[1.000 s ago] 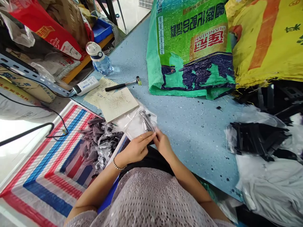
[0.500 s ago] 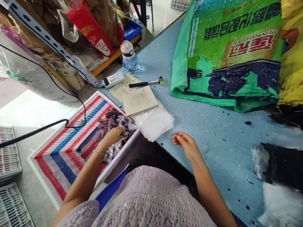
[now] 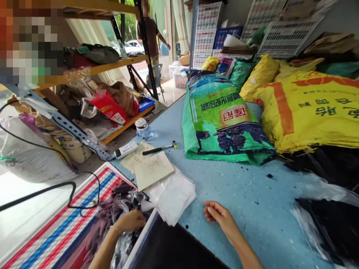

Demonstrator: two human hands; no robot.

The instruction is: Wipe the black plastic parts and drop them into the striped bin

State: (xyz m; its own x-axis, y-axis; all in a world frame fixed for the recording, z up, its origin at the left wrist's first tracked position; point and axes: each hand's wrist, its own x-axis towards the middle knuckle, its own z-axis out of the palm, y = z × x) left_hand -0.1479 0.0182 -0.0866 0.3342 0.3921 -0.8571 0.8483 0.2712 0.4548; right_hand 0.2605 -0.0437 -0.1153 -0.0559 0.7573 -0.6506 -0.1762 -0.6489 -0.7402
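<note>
My left hand [image 3: 131, 220], with a bracelet at the wrist, is over a heap of dark purplish pieces in clear plastic [image 3: 122, 200] in a bin lined with striped sheeting [image 3: 75, 213]. Its fingers are curled down, and whatever they hold is hidden. My right hand [image 3: 220, 215] hovers by the blue table [image 3: 224, 183], fingers loosely bent and thumb apart, with nothing in it. Left of it lies a stack of clear plastic bags [image 3: 176, 196]. A cream square board [image 3: 154, 170] rests partly over these bags.
Behind the board are a small hammer [image 3: 158, 150], a white device [image 3: 126, 149] and a water bottle [image 3: 143, 129]. A green sack [image 3: 224, 123] and a yellow sack [image 3: 316, 112] fill the back right. Black packets [image 3: 331, 220] lie at right. A person [image 3: 150, 37] stands far off.
The camera has tilted up, bringing shelves, stacked crates and a distant person into view. My left hand remains at the heap; my right hand stays beside the plastic bags, still holding nothing.
</note>
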